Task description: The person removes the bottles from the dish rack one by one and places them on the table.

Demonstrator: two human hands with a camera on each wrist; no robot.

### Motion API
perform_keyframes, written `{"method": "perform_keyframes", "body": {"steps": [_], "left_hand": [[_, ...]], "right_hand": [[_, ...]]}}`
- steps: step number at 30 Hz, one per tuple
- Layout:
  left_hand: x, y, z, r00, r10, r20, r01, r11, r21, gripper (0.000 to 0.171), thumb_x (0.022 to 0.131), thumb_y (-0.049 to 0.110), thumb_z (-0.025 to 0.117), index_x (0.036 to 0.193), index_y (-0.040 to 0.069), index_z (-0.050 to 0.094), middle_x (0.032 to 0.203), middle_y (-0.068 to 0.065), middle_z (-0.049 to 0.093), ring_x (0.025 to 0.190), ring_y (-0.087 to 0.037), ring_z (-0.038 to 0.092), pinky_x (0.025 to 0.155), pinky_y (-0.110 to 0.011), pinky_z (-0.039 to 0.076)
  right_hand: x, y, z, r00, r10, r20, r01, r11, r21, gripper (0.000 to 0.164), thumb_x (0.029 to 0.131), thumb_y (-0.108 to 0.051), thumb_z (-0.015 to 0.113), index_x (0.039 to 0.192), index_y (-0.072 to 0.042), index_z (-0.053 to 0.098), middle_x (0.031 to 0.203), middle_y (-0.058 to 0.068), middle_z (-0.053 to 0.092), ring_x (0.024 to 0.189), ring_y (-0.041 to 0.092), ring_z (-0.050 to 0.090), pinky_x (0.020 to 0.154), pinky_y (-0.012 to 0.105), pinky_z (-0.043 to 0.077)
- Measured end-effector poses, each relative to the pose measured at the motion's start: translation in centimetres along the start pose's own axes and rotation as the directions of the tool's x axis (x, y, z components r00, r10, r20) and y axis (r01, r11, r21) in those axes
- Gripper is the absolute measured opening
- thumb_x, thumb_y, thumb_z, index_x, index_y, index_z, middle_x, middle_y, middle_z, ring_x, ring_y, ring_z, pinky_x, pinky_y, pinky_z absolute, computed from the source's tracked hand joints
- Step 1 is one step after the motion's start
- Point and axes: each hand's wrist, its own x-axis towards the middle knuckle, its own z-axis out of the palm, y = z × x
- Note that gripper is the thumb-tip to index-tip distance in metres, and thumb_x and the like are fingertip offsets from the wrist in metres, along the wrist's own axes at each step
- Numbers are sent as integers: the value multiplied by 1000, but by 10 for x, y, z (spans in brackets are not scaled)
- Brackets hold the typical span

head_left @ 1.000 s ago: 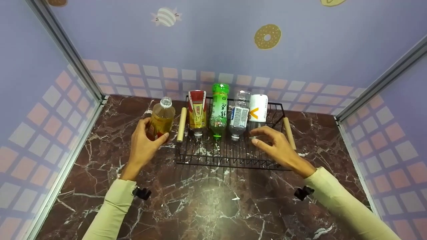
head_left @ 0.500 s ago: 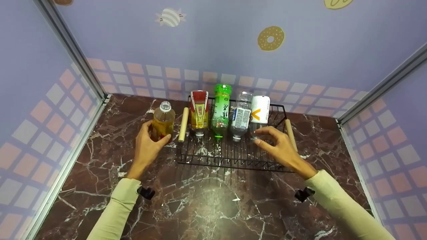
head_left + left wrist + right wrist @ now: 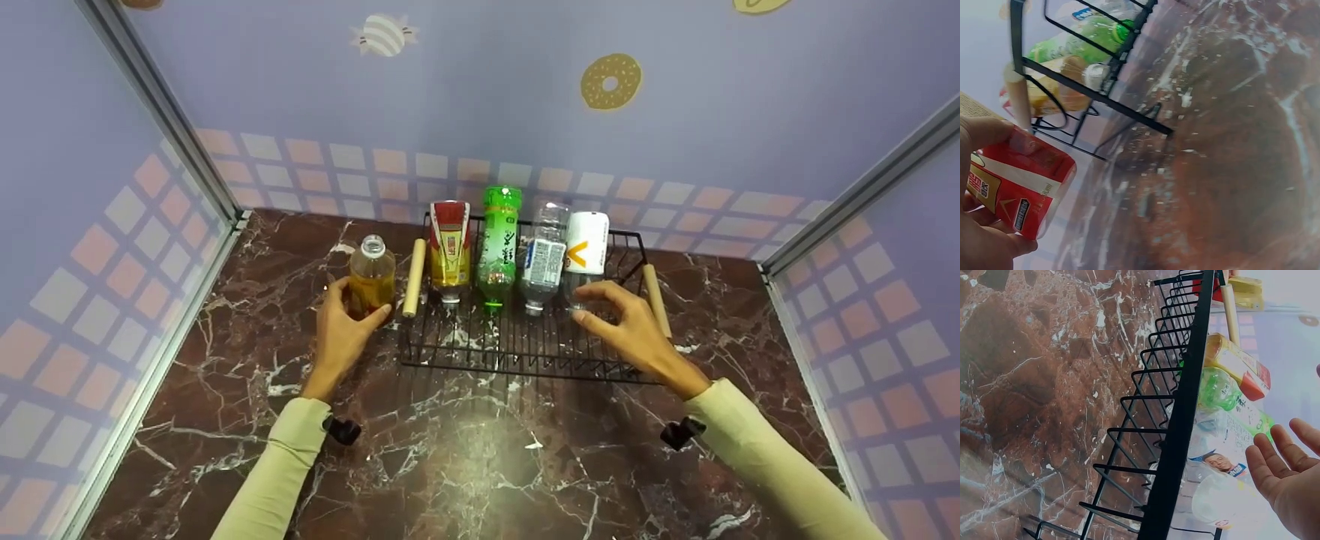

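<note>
Left of the wire basket, my left hand [image 3: 341, 330] grips an upright bottle [image 3: 373, 281] of yellow liquid, fingers on one side and thumb on the other. In the left wrist view its red label [image 3: 1022, 174] shows between fingers and thumb. My right hand [image 3: 626, 326] hovers over the basket's right part with fingers loosely bent and nothing between them. Close to its fingertips lies a bottle with a white label [image 3: 587, 244], its neck toward me. The right wrist view shows the same hand [image 3: 1292, 478] with spread fingers beside the bottles.
The black wire basket [image 3: 525, 373] has wooden handles [image 3: 414, 277] at both ends. In it lie a red-and-yellow bottle [image 3: 450, 247], a green bottle [image 3: 499, 247] and a clear bottle [image 3: 545, 259]. Walls stand behind and on both sides of the marbled tabletop [image 3: 480, 465].
My left hand has lowered the bottle and shifted a little to the right, beside the basket's left handle. My right hand stays nearly in place. The view has shifted slightly.
</note>
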Motion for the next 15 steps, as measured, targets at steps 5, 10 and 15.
{"method": "perform_keyframes", "body": {"steps": [5, 10, 15], "left_hand": [[1, -12, 7, 999, -31, -13, 30, 999, -40, 77, 89, 11, 92, 151, -8, 50, 147, -30, 60, 137, -42, 59, 120, -51, 48], [6, -19, 9, 997, -70, -31, 67, 994, -90, 76, 91, 14, 91, 152, -4, 52, 146, -26, 62, 135, -39, 60, 118, -50, 48], [12, -22, 9, 997, -73, -38, 69, 993, -99, 76, 92, 17, 91, 154, -2, 52, 148, -25, 62, 136, -39, 60, 120, -51, 48]], "right_hand": [[-2, 2, 0, 1000, 13, -4, -14, 1000, -9, 38, 103, -18, 80, 136, -2, 71, 136, 16, 73, 128, 34, 67, 115, 59, 53], [-2, 3, 1, 1000, 14, 4, -14, 1000, -3, 38, 103, -18, 79, 136, -1, 71, 136, 17, 73, 129, 35, 67, 116, 57, 53], [-1, 2, 2, 1000, 12, 0, -12, 1000, -5, 38, 102, -17, 80, 136, -2, 71, 136, 16, 73, 128, 34, 68, 114, 55, 55]]}}
